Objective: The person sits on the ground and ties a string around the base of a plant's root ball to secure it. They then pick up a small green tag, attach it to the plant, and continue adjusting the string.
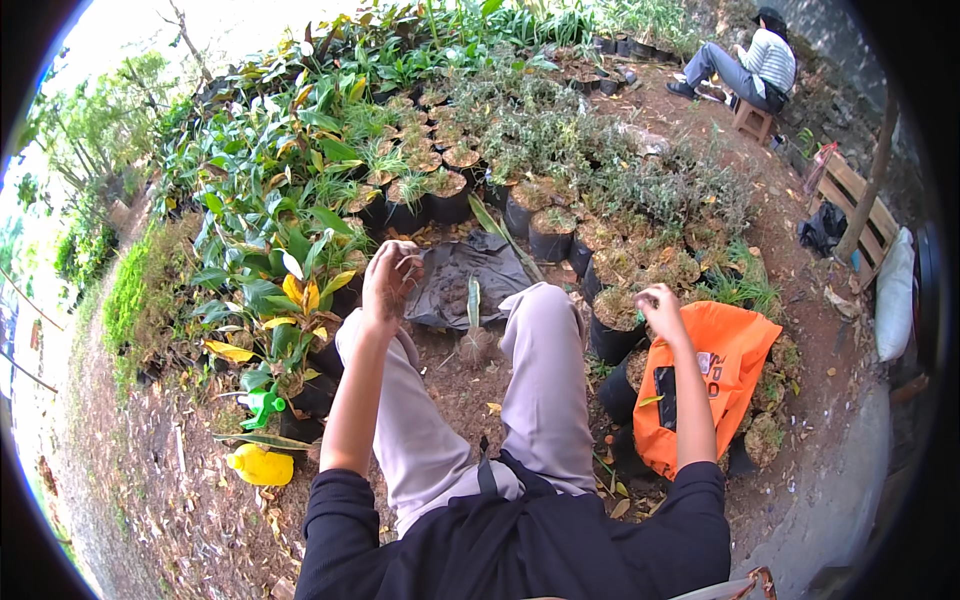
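My left hand [390,283], soiled, is raised beside the left edge of a dark plastic sheet [442,279]; thin pale root-like strands show at its curled fingers. Brown soil [459,296] lies on the sheet. Between my knees a snake plant cutting [473,302] stands upright, with a brown root clump [475,345] at its base. My right hand [660,307] has bent fingers and hovers over a potted plant [616,306], left of an orange bag [731,360]; whether it holds anything is unclear. A dark phone [665,397] rests on the bag.
Potted plants in black grow bags [406,214] crowd the ground ahead and at both sides. At the left lie a green spray nozzle [262,407] and a yellow bottle [262,465]. Far right are a wooden pallet [859,202], a white sack [895,300] and a person [765,67] seated on a stool [752,120].
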A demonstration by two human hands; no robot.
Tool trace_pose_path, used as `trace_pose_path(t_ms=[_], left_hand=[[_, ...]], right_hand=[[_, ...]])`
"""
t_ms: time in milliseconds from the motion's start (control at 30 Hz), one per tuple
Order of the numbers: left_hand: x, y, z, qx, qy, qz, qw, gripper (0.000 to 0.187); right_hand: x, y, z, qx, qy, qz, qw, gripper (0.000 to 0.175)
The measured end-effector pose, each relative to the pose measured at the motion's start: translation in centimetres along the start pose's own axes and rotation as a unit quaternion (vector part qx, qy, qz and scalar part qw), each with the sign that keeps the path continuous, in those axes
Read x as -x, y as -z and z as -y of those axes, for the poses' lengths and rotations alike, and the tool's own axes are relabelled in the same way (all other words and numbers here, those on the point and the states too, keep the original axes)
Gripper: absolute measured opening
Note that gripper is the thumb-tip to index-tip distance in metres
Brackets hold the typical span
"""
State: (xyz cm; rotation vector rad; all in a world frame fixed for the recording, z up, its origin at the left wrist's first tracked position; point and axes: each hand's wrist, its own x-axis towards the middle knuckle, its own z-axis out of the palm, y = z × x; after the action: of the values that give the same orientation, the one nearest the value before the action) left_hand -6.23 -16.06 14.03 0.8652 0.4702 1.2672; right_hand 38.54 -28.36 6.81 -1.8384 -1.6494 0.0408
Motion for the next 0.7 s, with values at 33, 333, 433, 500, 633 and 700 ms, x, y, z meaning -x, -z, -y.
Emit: trace_pose_path(t_ms=[33, 333, 433, 500, 633, 700], left_hand=[[0.2, -0.3, -0.2, -0.011, 0.002, -0.001, 1.0, 0.015], [1.0, -3.7, 1.1, -0.043, 0.021, 0.091, 0.995, 0.02], [1.3, -4.7, 1.6, -0.077, 0.02, 0.126, 0.989, 0.021], [1.7, -5.7, 1.5, -0.108, 0.016, 0.136, 0.985, 0.021], [2.4, -7.3, 1.4, -0.133, -0.011, 0.158, 0.978, 0.018], [2.6, -7.4, 1.1, -0.156, -0.023, 0.11, 0.981, 0.017]], right_hand=[[-0.2, 0.2, 2.4, -0.028, -0.098, 0.101, 0.99, 0.011], [-2.8, -0.8, 12.6, -0.104, -0.01, 0.077, 0.992, 0.019], [-4.2, -0.9, 18.1, -0.262, 0.079, 0.029, 0.961, 0.02], [-4.8, -1.2, 21.2, -0.308, 0.151, 0.034, 0.939, 0.021], [-4.6, -1.5, 26.0, -0.336, 0.201, 0.046, 0.919, 0.018], [-4.7, -1.8, 26.8, -0.353, 0.186, 0.049, 0.916, 0.014]])
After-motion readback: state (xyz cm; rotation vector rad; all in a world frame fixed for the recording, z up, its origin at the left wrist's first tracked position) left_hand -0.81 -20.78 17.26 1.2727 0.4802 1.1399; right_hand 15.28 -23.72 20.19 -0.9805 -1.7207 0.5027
